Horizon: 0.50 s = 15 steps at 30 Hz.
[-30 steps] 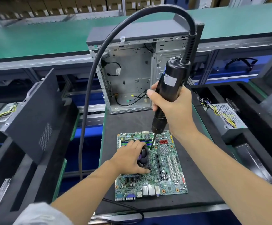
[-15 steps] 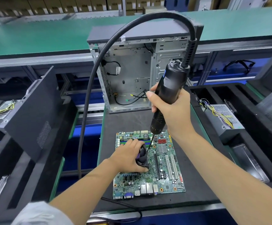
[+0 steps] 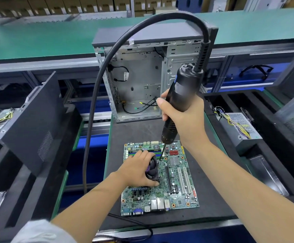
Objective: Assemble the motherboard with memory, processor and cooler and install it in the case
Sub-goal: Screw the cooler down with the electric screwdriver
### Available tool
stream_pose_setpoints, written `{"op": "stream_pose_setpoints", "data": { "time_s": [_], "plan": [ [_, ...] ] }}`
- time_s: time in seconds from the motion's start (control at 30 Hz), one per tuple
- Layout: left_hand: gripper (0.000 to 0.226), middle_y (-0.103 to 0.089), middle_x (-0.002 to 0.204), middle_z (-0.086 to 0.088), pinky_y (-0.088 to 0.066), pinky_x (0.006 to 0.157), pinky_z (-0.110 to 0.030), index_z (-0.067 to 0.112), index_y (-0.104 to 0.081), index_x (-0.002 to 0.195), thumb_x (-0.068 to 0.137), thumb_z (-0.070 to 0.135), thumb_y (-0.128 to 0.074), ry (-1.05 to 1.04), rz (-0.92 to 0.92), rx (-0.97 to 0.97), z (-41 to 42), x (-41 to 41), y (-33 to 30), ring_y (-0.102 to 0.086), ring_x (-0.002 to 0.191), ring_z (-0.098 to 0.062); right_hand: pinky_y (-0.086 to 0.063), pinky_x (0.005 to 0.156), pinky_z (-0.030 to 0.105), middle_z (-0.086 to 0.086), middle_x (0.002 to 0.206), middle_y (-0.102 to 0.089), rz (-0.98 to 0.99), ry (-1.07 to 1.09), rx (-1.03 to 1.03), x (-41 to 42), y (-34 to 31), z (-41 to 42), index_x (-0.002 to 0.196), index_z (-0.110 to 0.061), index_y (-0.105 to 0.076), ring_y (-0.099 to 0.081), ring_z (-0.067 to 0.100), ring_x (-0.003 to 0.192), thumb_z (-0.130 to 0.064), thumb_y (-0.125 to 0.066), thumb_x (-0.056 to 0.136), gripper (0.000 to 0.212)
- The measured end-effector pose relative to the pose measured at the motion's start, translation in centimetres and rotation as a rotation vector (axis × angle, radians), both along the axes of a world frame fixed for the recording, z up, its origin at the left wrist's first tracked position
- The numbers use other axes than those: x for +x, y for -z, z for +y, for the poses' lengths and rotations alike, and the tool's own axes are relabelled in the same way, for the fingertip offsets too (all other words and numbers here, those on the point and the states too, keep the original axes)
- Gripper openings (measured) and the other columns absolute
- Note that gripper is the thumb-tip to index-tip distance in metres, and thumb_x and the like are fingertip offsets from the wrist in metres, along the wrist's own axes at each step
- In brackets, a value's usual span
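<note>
Left hand [image 3: 137,170] clamps the cooler [image 3: 152,168] on the motherboard [image 3: 160,178]; right hand [image 3: 183,118] grips the electric screwdriver [image 3: 179,102], bit at the cooler's corner. Board looks thin and fragile, best held by its edges

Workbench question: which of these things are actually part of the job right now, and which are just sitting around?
In use:
motherboard
cooler under the left hand
electric screwdriver in the right hand
open case, for later

Lying about:
power supply
side panel
</note>
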<state>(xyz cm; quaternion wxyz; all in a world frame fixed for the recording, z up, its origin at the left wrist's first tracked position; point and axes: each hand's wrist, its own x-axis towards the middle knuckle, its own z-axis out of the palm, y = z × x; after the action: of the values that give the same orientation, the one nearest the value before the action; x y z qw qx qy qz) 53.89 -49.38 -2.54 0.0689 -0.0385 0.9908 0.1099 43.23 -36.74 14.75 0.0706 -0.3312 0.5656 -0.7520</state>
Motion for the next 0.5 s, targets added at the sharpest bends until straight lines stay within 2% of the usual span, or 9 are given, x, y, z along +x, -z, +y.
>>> {"op": "stream_pose_setpoints", "data": {
  "time_s": [0.5],
  "plan": [
    [0.098, -0.041, 0.130, 0.007, -0.037, 0.097, -0.040, 0.024, -0.028, 0.139, 0.063, 0.079, -0.057, -0.015, -0.023, 0.014, 0.04, -0.01, 0.05, -0.038, 0.119, -0.017, -0.047, 0.053, 0.026, 0.008, 0.066, -0.059, -0.009, 0.022, 0.013, 0.42, 0.06, -0.72, 0.081, 0.002, -0.060, -0.051, 0.016, 0.046, 0.000, -0.069, 0.081, 0.009]
  ]
}}
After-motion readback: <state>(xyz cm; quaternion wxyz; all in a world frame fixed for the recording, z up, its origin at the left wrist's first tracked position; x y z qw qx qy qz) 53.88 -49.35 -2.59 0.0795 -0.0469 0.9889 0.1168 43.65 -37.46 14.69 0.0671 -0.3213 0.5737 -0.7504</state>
